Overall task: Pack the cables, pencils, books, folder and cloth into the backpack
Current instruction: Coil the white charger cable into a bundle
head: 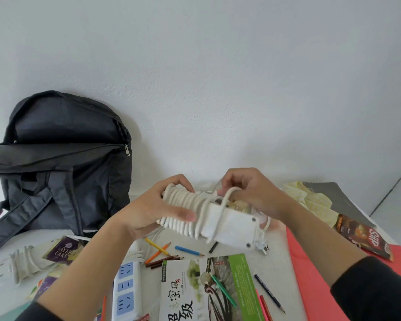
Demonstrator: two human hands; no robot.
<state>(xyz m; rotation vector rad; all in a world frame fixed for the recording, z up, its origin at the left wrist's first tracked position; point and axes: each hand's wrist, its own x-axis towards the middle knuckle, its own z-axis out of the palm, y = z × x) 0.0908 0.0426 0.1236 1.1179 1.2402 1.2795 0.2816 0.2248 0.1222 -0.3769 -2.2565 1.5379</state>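
Two hands raised over table, left hand (153, 212) gripping coiled power strip (208, 216), right hand (252, 193) pinching its cord.

Backpack (58, 158) left; folder (315, 269) right; book (204, 290) between.

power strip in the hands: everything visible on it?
White plastic power strip, held above the table, flat back showing dark screw holes. Its white cord is wound in tight coils round one half; the plug hangs at the bare end. The left hand grips the coiled half; the right hand pinches a loose loop over the body.
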